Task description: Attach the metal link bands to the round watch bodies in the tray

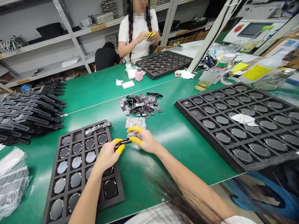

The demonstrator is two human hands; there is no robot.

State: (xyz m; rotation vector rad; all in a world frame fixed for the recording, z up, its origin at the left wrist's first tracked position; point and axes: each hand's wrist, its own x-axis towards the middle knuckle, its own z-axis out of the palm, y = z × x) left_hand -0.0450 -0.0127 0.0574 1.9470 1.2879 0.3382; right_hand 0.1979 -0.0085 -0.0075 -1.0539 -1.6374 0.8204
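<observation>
Yellow finger covers are on the fingertips of both my hands. Between them, over the green table, is a dark, narrow watch strap (pixel 124 142); whether a watch case is attached is hidden by the fingers. My left hand (pixel 107 156) pinches its left end, above the edge of the foam tray (pixel 121 189) of round watch faces. From the other side, my right hand (pixel 149 142) closes thumb and fingers on its right end. Just behind the hands lies a clear bag of small metal pins (pixel 135 122). One watch with a black link strap (pixel 98 128) rests across the tray's far row.
Black link straps (pixel 140 105) are heaped mid-table. A larger foam tray of watch faces (pixel 210 146) is at right, bottles (pixel 213 73) behind it. Stacked dark straps (pixel 30 109) and plastic bags (pixel 14 183) lie at left. Across the table a co-worker (pixel 139 34) handles something small.
</observation>
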